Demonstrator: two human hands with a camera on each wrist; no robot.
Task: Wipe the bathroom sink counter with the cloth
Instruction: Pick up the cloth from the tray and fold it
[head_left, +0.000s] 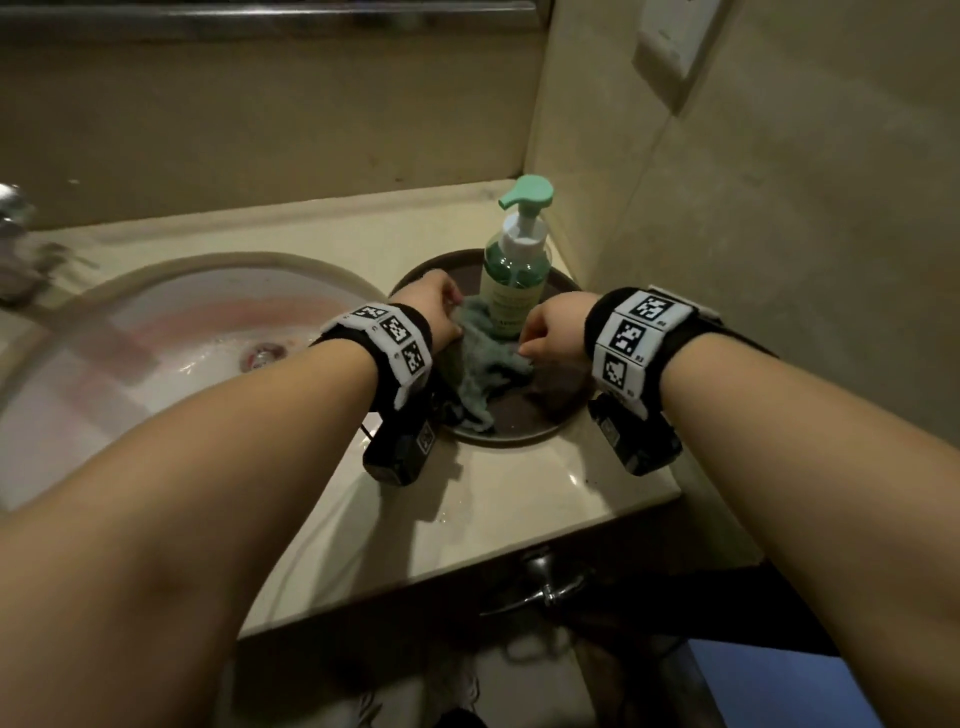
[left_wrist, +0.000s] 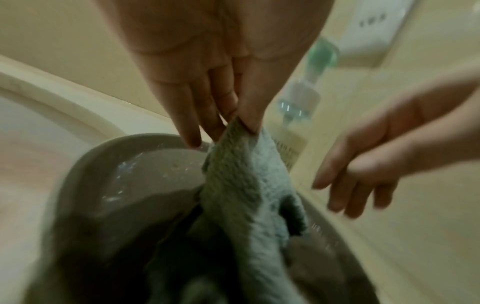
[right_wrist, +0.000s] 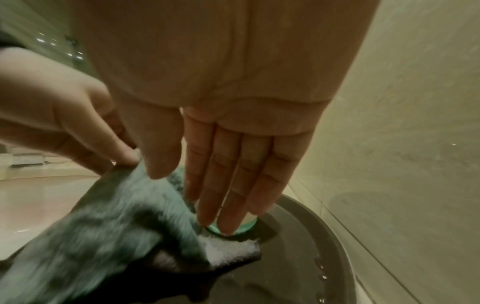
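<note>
A teal-grey cloth (head_left: 485, 358) lies crumpled in a dark round tray (head_left: 511, 439) on the beige sink counter (head_left: 493, 509). My left hand (head_left: 441, 312) pinches one corner of the cloth (left_wrist: 241, 185) between thumb and fingers (left_wrist: 239, 123) and lifts it above the tray (left_wrist: 145, 176). My right hand (head_left: 550, 332) is open with straight fingers (right_wrist: 226, 195). It hangs just over the cloth's (right_wrist: 103, 236) other edge and the foot of the soap bottle (right_wrist: 249, 228). Whether it touches the cloth I cannot tell.
A green pump soap bottle (head_left: 514, 275) stands at the back of the tray. The white basin (head_left: 156, 364) and a tap (head_left: 13, 228) are to the left. A tiled wall (head_left: 779, 260) closes the right side. The counter's front edge runs below the tray.
</note>
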